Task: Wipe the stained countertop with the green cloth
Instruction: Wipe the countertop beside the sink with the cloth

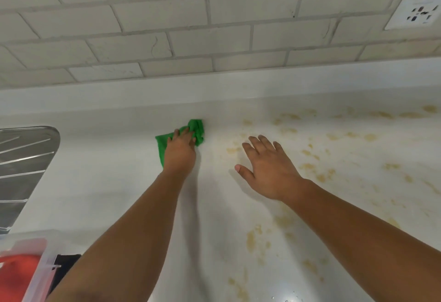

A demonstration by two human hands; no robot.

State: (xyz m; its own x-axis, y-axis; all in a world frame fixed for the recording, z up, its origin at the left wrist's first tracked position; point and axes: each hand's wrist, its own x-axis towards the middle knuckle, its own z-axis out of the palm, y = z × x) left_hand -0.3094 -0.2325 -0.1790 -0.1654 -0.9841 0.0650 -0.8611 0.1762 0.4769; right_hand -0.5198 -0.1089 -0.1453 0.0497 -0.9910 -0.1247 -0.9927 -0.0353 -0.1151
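— Clear plastic bin point(45, 266), near left. Green cloth point(197, 130)?
— On countertop point(107, 182) near tiled backsplash point(181, 17), bunched, long axis near-left to far-right; gripped by left hand point(180, 151). Right hand point(267, 168) spread, holding nothing, over yellow stains point(310, 168).

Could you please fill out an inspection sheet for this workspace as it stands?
Surface: white countertop, with yellow-brown stains across its right half; the left part looks clean.
Job's things: green cloth, bunched, near the back edge, left of the stains.
Clutter: clear plastic box holding something red, and a ribbed metal tray, both at the left.
Grippers: left hand holds the cloth down on the countertop; right hand is open, fingers spread over the stains.
Cables: nothing seen.
Surroundings: tiled wall with a socket at the upper right.
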